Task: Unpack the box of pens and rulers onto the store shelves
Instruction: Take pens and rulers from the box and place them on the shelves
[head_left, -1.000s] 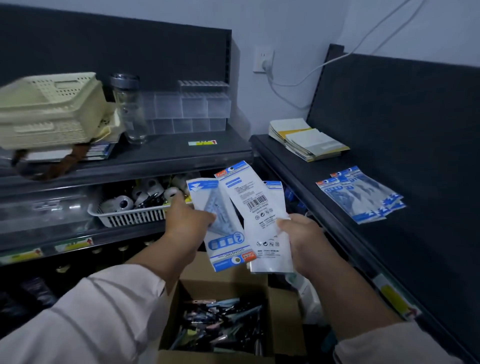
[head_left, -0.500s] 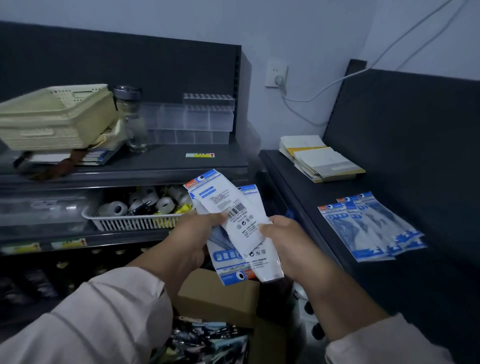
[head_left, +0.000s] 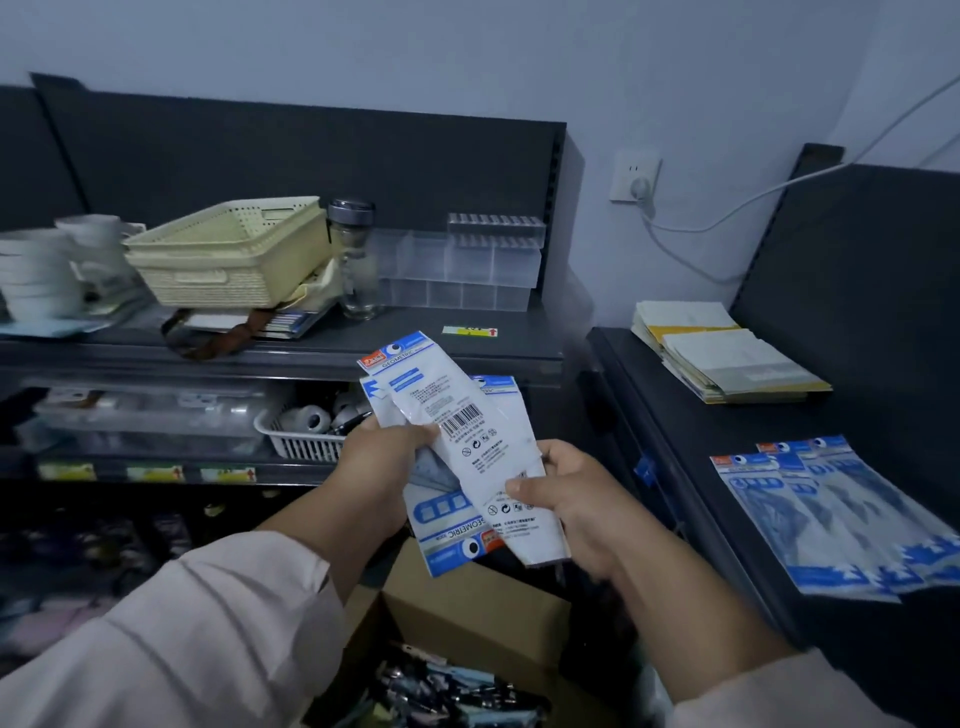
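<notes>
Left hand (head_left: 385, 464), right hand (head_left: 577, 505), both curled

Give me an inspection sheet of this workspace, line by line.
Surface: dark left shelf and dark right shelf, both in use.
Job's things: held ruler packets fanned above the open cardboard box; pens inside it; laid-out packets overlapping on the right shelf.
Clutter: cream basket, glass bottle, clear organizers and white cups on the left shelf; tape-roll basket below; booklets on the right shelf.
Grippers: left hand and right hand both grip the held ruler packets.
Cables: white cable plugged into the wall socket.
Surroundings: pale wall.
</notes>
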